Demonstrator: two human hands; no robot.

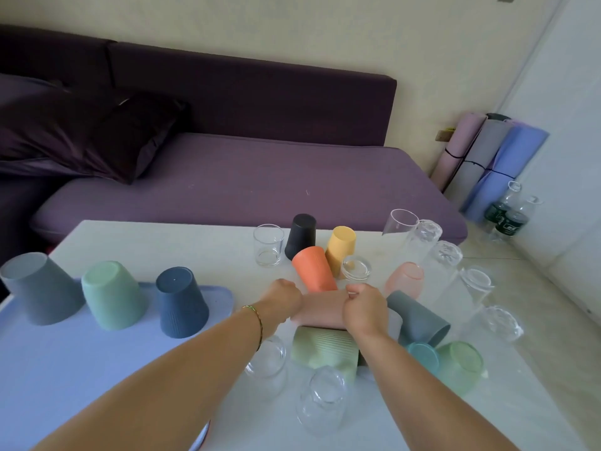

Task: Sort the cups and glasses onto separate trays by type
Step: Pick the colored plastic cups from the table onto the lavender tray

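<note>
Head view: I note left hand point(283, 297) and right hand point(365, 308) gripping pink cup point(320, 308), axis crosswise between them; tray point(65, 369) left of both.

A purple sofa point(227, 177) with a dark cushion point(97, 138) stands against the far cream wall point(292, 27); rolled mats point(487, 157) lean far right
</note>
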